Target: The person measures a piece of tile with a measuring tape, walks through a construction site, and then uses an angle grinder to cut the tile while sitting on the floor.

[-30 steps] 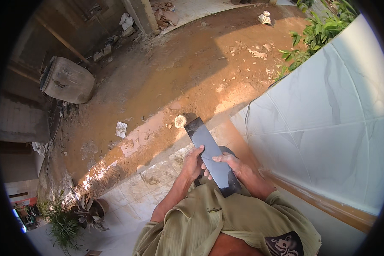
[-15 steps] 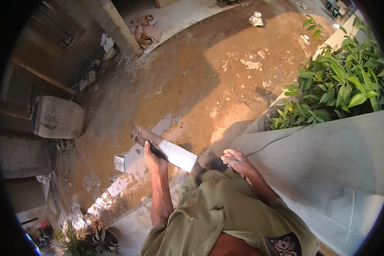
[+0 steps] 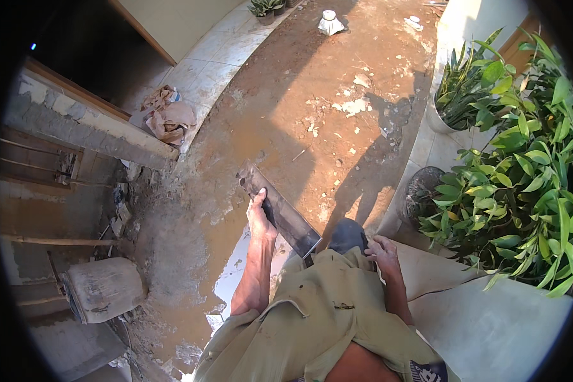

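Note:
My left hand [image 3: 261, 219] grips a long, flat, rectangular metal blade [image 3: 288, 216] by its edge, thumb lying on the upper face. The blade is dark and stained, and slants from the hand down toward my shirt front. Any handle on its underside is hidden. My right hand [image 3: 385, 254] hangs beside my dark-clothed knee [image 3: 348, 235], its fingers loosely bent and somewhat apart. Nothing shows in it.
Wet, muddy ground [image 3: 235, 137] with scattered debris stretches ahead. A dirty drum [image 3: 105, 290] lies at the left, near wooden poles. Crumpled brown paper [image 3: 169, 121] sits by the tiled ledge [image 3: 216, 51]. Leafy plants [image 3: 516, 184] and a pale low wall [image 3: 490, 325] stand on the right.
The view has shifted forward along the path and turned. The blade's face has gone from bright glare to dark. My right hand has come down closer to the knee, with its fingers looser.

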Demonstrator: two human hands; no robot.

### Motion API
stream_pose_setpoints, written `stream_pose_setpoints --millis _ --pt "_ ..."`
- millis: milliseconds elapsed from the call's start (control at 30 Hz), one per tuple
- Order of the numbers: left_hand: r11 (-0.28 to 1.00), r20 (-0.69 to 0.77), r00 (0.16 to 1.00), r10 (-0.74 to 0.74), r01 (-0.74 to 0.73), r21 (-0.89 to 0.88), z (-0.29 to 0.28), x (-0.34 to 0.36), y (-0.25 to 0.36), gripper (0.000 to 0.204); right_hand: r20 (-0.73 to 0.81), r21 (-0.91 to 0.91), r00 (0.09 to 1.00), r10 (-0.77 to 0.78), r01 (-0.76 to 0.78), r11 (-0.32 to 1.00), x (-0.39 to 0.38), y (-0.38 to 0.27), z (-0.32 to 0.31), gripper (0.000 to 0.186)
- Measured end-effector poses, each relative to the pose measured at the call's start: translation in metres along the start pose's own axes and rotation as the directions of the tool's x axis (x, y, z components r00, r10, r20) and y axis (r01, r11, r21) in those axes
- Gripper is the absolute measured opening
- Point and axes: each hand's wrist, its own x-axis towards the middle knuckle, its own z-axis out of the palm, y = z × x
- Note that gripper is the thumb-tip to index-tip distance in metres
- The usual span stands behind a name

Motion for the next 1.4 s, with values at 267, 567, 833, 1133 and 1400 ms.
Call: stream_pose_setpoints --millis 267,567,833,1133,1400 --pt "0.996 0.198 0.976 0.088 -0.084 -0.029 0.189 0.149 0.027 0.018 -0.087 0.011 0.995 0.041 -0.040 0.999 0.153 -0.094 0.008 0.040" --pt "0.991 0.155 0.983 0.103 -0.115 0.067 0.370 0.324 0.060 0.013 0.093 -0.346 0.869 -0.485 0.485 0.803 0.408 -0.360 0.073 0.043" --pt "0.998 0.217 0.974 0.067 -0.067 -0.009 0.556 0.474 0.079 0.019 0.376 -0.292 0.780 -0.500 0.612 0.735 0.572 -0.592 0.140 0.041" --pt "0.976 0.257 0.954 0.157 -0.110 -0.188 0.766 0.830 0.169 0.044 0.013 -0.371 0.959 -0.283 0.267 0.889 0.865 -0.744 0.086 0.039" --pt "0.950 0.421 0.888 0.183 -0.269 0.156 1.068 1.032 0.224 0.047 -0.650 -0.018 0.758 -0.058 0.061 0.998 0.967 -0.856 -0.060 0.026"
